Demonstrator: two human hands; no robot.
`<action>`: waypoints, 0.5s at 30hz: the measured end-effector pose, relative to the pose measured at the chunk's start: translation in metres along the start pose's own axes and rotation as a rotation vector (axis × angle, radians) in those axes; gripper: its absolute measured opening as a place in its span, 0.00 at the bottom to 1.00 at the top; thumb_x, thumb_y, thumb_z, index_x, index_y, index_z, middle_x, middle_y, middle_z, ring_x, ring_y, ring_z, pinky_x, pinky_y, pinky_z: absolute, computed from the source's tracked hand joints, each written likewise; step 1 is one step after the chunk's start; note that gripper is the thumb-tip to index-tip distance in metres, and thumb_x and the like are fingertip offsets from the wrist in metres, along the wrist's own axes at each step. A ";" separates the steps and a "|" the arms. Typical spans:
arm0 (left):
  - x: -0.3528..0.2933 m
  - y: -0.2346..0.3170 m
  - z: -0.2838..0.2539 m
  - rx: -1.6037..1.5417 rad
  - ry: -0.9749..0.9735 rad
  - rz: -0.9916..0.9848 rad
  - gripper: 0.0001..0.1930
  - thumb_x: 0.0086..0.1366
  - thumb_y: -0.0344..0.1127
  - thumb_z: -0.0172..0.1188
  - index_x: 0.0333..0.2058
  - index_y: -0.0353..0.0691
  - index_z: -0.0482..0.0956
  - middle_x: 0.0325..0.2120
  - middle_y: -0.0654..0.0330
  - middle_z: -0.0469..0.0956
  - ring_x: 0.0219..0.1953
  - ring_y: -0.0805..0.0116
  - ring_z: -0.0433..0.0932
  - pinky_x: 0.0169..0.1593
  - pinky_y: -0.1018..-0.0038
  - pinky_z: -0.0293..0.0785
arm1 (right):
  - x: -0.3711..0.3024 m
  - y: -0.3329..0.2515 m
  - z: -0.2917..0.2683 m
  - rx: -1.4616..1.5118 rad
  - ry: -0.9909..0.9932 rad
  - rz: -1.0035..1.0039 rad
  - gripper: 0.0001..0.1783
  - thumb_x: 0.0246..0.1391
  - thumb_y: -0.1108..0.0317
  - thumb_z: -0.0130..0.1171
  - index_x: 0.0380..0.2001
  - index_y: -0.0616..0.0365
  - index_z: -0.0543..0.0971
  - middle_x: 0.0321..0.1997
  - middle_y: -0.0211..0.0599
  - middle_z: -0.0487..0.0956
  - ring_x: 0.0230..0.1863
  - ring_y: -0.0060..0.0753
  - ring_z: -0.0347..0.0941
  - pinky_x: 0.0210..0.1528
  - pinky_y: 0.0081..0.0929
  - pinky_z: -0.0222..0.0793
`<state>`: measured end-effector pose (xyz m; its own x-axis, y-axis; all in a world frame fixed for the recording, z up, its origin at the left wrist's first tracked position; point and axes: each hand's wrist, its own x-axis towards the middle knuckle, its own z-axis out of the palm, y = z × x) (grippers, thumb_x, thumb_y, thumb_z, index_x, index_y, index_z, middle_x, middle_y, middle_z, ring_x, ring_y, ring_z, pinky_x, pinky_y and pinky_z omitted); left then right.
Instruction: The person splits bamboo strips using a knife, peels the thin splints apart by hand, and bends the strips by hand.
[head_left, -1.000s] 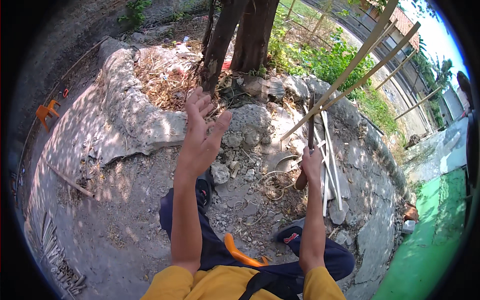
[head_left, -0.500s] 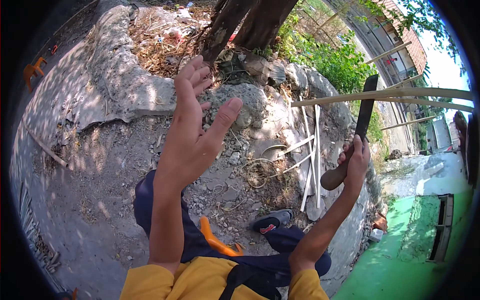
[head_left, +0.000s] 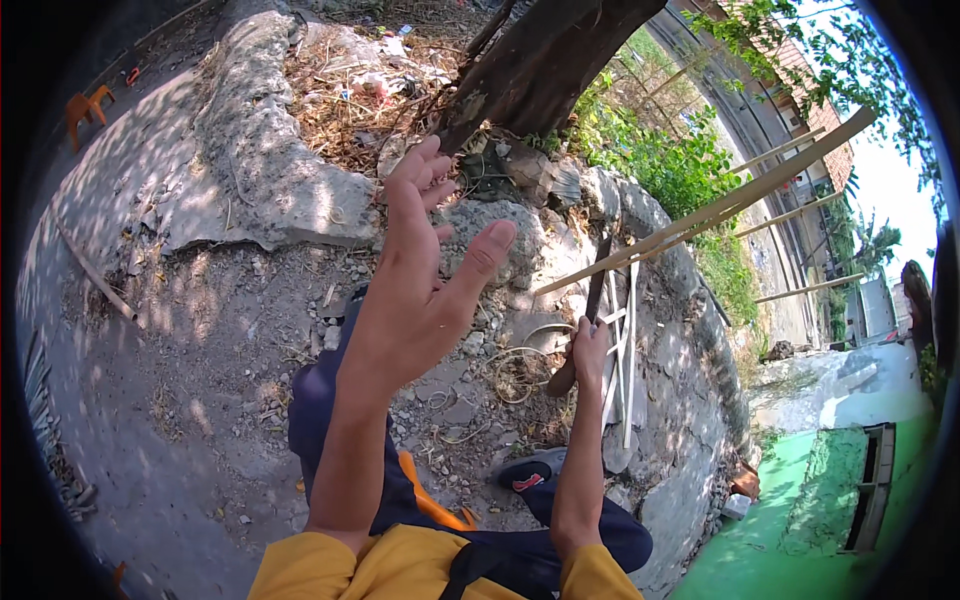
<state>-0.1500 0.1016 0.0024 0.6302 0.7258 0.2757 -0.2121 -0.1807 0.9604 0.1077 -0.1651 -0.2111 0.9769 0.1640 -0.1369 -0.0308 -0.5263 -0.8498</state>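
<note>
My right hand point(head_left: 590, 350) is wrapped round the brown wooden handle of a machete point(head_left: 597, 285). Its dark blade points up and away from me, crossing a long bamboo strip point(head_left: 720, 205) near the strip's lower left end. This strip slants upward to the right and looks split along part of its length. Whether blade and bamboo touch, I cannot tell. In front of me on the left, my left hand point(head_left: 405, 310) is raised with its thumb apart and fingers loosely stretched, and nothing shows in it.
Several pale bamboo strips point(head_left: 627, 365) lie on the rocky ground right of centre. Beyond my hands stand a tree trunk point(head_left: 565, 75) and a low rough stone ledge point(head_left: 300, 200). An orange stool point(head_left: 88, 110) is far left. Something orange point(head_left: 425, 495) is between my legs.
My right hand has moved left and inward with the machete. The bamboo strip's right end has swung upward and its left end lower. My left hand has shifted slightly right in view, still open.
</note>
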 end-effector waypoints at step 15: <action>-0.004 -0.012 0.049 0.077 -0.205 0.102 0.55 0.67 0.63 0.69 0.74 0.32 0.48 0.70 0.31 0.59 0.74 0.38 0.61 0.74 0.50 0.62 | -0.138 0.010 -0.035 -0.162 -0.216 0.100 0.27 0.73 0.59 0.55 0.67 0.64 0.67 0.25 0.34 0.77 0.21 0.26 0.74 0.24 0.31 0.70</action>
<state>-0.1134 0.0687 -0.0082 0.7484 0.5531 0.3661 -0.2299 -0.3014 0.9253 -0.0198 -0.2219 -0.1825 0.9026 0.2694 -0.3357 -0.0735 -0.6720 -0.7369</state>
